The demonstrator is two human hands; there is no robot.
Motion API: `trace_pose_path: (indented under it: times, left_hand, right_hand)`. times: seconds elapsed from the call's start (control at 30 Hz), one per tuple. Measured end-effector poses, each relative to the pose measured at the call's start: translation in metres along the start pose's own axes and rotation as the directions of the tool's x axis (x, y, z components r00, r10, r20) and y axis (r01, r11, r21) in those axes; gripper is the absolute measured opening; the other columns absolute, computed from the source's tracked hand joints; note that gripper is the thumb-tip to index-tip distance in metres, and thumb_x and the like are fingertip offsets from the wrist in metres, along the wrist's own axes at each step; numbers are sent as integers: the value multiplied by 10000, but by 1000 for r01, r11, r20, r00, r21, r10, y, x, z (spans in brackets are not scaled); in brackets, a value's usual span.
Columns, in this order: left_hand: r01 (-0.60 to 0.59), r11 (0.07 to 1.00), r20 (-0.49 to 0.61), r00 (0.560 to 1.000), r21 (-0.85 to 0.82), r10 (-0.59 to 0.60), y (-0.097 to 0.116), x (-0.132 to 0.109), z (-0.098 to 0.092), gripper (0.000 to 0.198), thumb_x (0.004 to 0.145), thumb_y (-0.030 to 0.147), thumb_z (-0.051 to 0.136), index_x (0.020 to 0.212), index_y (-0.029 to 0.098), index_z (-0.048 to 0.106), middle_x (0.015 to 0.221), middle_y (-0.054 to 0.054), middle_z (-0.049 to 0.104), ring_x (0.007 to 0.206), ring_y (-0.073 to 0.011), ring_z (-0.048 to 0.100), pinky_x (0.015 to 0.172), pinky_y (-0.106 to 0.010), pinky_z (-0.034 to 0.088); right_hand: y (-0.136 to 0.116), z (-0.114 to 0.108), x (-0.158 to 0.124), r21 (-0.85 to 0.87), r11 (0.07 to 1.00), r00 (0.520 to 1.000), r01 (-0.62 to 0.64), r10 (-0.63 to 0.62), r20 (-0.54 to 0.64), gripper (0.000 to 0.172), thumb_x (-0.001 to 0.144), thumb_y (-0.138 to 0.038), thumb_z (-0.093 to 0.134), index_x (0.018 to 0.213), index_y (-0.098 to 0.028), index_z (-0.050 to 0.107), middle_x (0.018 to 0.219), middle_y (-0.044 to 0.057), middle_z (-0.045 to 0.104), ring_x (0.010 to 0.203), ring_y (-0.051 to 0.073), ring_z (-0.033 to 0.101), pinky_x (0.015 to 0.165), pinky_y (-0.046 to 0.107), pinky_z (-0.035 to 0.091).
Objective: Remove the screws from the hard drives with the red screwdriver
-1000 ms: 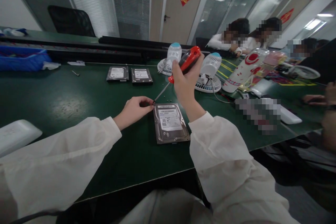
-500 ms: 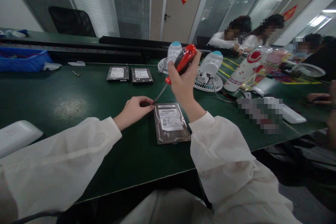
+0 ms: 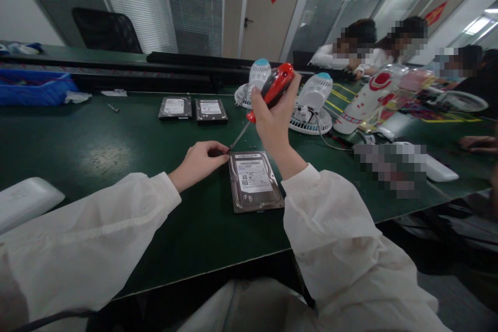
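Note:
In the head view, my right hand (image 3: 275, 127) is wrapped round the red and black handle of a screwdriver (image 3: 278, 84). Its shaft slants down to the left, and the tip meets the far left corner of a silver hard drive (image 3: 254, 179) lying label up on the table. At that same corner my left hand (image 3: 203, 160) is closed, thumb and fingertips pinched together beside the tip. Whatever those fingertips hold is too small to make out. Several tiny screws (image 3: 252, 147) lie just beyond the drive's far edge.
Two more hard drives, one at left (image 3: 175, 107) and one at right (image 3: 210, 111), lie farther back. Beyond my right hand stand two white fans (image 3: 313, 96). A blue bin (image 3: 35, 88) sits at far left, a patterned bottle (image 3: 356, 109) at right. Other people sit at the right.
The view has shifted very slightly. Both hands stay at the drive's far left corner; the screwdriver handle has moved a touch to the right.

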State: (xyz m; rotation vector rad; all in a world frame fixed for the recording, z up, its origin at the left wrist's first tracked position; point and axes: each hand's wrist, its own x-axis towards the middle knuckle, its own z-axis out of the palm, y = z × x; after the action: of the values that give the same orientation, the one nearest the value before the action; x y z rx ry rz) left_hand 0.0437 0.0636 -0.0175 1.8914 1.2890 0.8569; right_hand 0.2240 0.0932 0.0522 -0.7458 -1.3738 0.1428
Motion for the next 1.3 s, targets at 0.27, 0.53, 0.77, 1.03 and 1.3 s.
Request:
trace_pose_path:
  times: [0.27, 0.53, 0.77, 1.03, 1.3]
  left_hand:
    - [4, 1000, 10, 1000, 0, -4, 0, -1, 0, 290, 822, 420, 687, 1031, 236, 767, 1093, -39, 773, 1069, -267, 687, 984, -441, 520]
    - [1, 1000, -2, 1000, 18, -1, 3, -1, -1, 298, 818, 413, 683, 1032, 224, 767, 1088, -44, 779, 1069, -270, 691, 1005, -442, 508]
    - [13, 1000, 6, 1000, 17, -13, 7, -3, -1, 281, 826, 401, 682, 1026, 222, 766, 1093, -44, 777, 1071, -270, 691, 995, -438, 518]
    - [8, 1000, -1, 1000, 21, -8, 8, -3, -1, 277, 850, 388, 664, 1044, 219, 767, 1097, -45, 775, 1063, -262, 697, 985, -429, 526]
    - [6, 999, -27, 1000, 40, -5, 6, -1, 1, 277, 891, 395, 621, 1034, 219, 779, 1059, -43, 787, 1035, -266, 704, 984, -437, 522]
  right_hand:
    - [4, 0, 0, -2, 1000, 999, -22, 22, -45, 284, 849, -219, 615, 1032, -219, 398, 888, -11, 426, 881, 108, 544, 967, 306, 493]
    - [7, -1, 1, -21, 999, 998, -35, 34, -53, 273, 856, -232, 600, 1020, -227, 382, 885, -12, 433, 889, 108, 551, 978, 315, 495]
    - [10, -2, 1, -36, 999, 998, -30, 28, -50, 282, 856, -248, 609, 1039, -221, 397, 906, -12, 453, 1015, 134, 588, 1034, 343, 479]
    - [12, -2, 1, -49, 999, 999, -12, 10, -32, 280, 874, -249, 603, 1051, -226, 387, 933, -2, 476, 982, 126, 596, 1016, 335, 506]
    - [16, -2, 2, -76, 997, 999, 29, -31, -29, 287, 880, -270, 596, 1070, -224, 386, 954, 5, 450, 1004, 130, 574, 1034, 340, 491]
